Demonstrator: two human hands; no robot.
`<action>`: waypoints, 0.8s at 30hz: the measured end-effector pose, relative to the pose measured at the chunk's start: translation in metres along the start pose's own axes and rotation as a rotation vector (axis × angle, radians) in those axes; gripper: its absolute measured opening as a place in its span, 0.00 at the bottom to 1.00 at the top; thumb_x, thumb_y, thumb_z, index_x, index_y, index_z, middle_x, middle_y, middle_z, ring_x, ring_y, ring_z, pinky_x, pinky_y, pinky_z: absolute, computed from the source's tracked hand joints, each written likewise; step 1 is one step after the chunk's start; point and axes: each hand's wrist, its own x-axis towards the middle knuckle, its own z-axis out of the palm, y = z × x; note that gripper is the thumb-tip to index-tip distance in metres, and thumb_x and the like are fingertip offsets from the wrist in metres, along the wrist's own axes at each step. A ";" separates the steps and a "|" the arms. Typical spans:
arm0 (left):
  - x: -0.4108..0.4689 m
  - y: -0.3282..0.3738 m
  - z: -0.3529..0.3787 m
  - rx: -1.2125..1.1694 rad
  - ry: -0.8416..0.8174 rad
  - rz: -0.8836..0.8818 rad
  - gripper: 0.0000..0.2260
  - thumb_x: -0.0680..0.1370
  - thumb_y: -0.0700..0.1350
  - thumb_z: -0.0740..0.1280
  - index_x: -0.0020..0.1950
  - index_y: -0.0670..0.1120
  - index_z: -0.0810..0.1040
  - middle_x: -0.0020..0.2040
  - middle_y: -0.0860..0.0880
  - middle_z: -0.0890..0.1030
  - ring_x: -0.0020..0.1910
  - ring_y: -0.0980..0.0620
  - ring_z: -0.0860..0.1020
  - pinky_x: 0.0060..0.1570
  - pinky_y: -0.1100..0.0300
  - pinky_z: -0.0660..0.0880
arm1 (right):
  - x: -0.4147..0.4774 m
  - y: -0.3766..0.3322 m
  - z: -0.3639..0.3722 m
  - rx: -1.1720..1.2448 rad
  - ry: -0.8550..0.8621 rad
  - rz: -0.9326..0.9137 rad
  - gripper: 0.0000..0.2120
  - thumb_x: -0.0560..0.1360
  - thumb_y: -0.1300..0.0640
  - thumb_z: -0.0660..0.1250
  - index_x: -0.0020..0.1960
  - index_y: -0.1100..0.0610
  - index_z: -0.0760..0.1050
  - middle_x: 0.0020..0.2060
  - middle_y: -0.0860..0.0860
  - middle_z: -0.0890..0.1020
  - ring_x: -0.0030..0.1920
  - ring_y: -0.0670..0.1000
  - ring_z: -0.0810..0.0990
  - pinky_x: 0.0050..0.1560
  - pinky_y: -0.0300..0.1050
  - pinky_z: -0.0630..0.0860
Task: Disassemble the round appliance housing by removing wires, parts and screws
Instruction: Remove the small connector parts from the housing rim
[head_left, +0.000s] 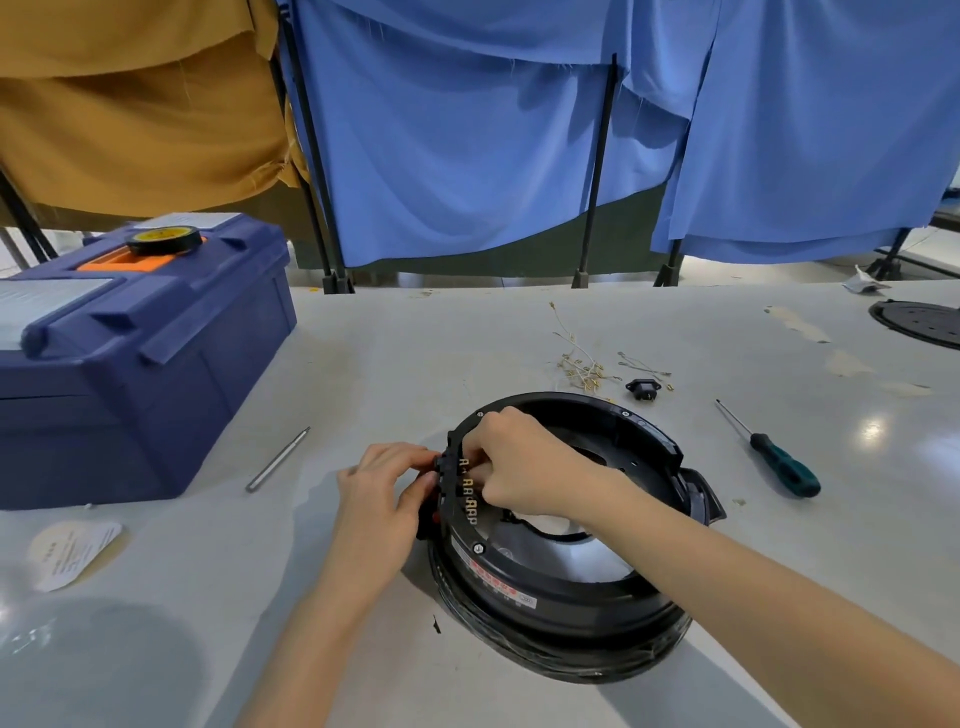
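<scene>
Your right hand (511, 467) reaches over the near-left rim of the round appliance housing (566, 535), fingers curled and pinched on a small part at the inner side of the rim; what exactly they grip is hidden by the knuckles. Your left hand (387, 493) meets it from outside, fingertips closed against a black terminal block (445, 475) on the rim's outer wall. The housing sits open side up on the table (363, 364), just in front of you.

Beyond it lie a bundle of removed wires (582, 366) and a small black socket part (642, 388). A green-handled screwdriver (779, 460) lies well to the right, a metal rod (278, 460) to the left beside a blue toolbox (130, 353) with a tape roll (164, 240) on top. Blue and mustard cloths hang behind the pale, glossy table.
</scene>
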 end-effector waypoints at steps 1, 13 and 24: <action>0.000 -0.001 0.002 0.025 0.012 0.011 0.10 0.74 0.32 0.68 0.46 0.46 0.83 0.45 0.65 0.76 0.54 0.53 0.76 0.60 0.52 0.65 | 0.000 -0.001 0.001 -0.022 -0.003 -0.007 0.06 0.67 0.67 0.62 0.31 0.64 0.68 0.26 0.57 0.69 0.29 0.55 0.66 0.32 0.51 0.65; -0.004 0.000 0.016 0.100 0.101 0.079 0.11 0.74 0.35 0.60 0.48 0.42 0.81 0.49 0.50 0.81 0.50 0.54 0.73 0.51 0.59 0.60 | -0.002 0.001 0.018 0.019 0.089 0.028 0.07 0.66 0.70 0.61 0.40 0.68 0.77 0.34 0.63 0.80 0.38 0.63 0.75 0.39 0.55 0.74; -0.001 0.002 0.018 0.063 0.099 0.046 0.15 0.74 0.38 0.55 0.49 0.42 0.81 0.48 0.52 0.80 0.50 0.58 0.71 0.52 0.59 0.58 | -0.001 -0.001 0.021 0.161 0.093 0.021 0.07 0.67 0.72 0.59 0.31 0.66 0.70 0.28 0.64 0.72 0.33 0.63 0.69 0.35 0.54 0.69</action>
